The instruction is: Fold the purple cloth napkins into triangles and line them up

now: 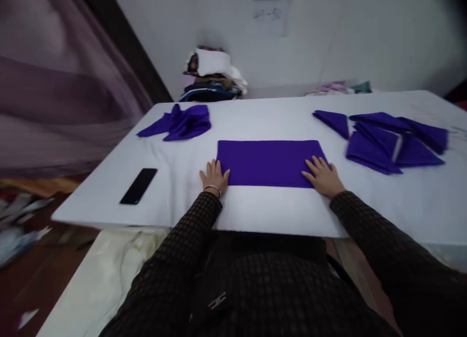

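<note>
A purple cloth [268, 164] lies flat on the white table [270, 210] in front of me, its outline a wide rectangle. At its left edge rests my left hand [215, 176], fingers spread, with a bracelet round the wrist. My right hand [323, 175] lies palm down over the cloth's right end, fingers apart. Neither hand grips anything. Beyond my left hand a crumpled purple cloth [188, 123] sits near the table's far left. Several folded purple cloth pieces [375, 147] lie together at the right, some overlapping.
A black phone [139, 186] lies on the table's left side. Against the wall behind the table is a stack of folded clothes [213, 77]. A mauve drape [62, 84] hangs at the left. Below it, scraps [22, 220] litter the floor.
</note>
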A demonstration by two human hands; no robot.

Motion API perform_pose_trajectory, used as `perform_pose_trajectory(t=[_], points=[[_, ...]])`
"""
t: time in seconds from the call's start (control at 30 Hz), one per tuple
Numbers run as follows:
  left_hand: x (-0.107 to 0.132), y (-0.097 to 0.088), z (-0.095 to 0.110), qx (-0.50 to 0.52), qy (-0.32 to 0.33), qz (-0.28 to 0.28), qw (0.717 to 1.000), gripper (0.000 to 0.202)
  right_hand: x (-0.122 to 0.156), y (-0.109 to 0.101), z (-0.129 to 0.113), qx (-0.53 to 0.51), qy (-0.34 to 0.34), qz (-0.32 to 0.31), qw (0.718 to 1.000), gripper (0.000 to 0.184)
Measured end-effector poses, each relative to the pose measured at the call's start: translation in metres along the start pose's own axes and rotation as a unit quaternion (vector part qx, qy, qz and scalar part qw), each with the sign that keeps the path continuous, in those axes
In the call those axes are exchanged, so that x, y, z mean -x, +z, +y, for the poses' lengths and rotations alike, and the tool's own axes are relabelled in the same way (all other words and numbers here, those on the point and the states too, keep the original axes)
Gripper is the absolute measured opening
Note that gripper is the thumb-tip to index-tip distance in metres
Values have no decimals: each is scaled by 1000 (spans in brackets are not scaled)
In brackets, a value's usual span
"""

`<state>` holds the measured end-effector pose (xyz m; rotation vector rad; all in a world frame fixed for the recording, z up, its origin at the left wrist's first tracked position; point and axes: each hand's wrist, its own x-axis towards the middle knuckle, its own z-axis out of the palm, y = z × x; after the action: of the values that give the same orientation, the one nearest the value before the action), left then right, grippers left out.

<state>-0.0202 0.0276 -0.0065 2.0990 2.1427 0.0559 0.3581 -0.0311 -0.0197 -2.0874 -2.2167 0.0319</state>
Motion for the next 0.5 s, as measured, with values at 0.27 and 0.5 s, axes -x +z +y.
perform_pose_trajectory(t=[0.27,0.5], points=[[0,-3,-55,6,-50,-9,999,64,1,12,8,51,-2,8,999,60],[5,-3,-28,70,-42,10,997,69,-1,9,8,66,-1,-45,997,60]])
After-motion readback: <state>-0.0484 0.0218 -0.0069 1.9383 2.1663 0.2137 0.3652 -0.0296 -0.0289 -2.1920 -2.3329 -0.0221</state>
